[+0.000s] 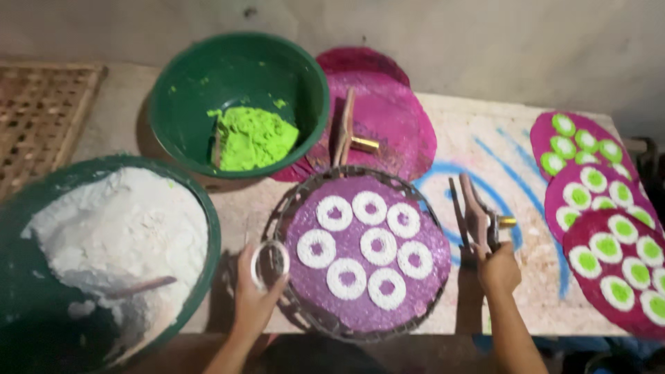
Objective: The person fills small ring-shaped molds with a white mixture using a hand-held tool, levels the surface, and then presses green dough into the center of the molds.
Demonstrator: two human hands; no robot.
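Powder rings (367, 248) in white, eight of them, are laid out on a purple cloth (360, 305) stretched over a round woven tray (294, 197) at the near edge of the bench (478, 138). Their centres are seen unfilled, the purple showing through each hole. By contrast, three magenta discs (582, 228) stacked at the right are covered with rings whose middles have been filled in green, so the tray's batch is judged roughly half done: white laid, green still wanting.

A small ring mould (270, 263) is held upright in the left hand (253, 298), its fingers closed around the rim, just beside the tray's left edge. A wooden press tool (478, 215) with a brass tip is gripped in the right hand (499, 270), fingers wrapped about its handles.

A green bowl of bright green powder (253, 137) stands behind the tray, and a larger basin of white powder (118, 235) sits at the left. A second press tool (346, 135) lies on spare magenta cloths (395, 104) behind.
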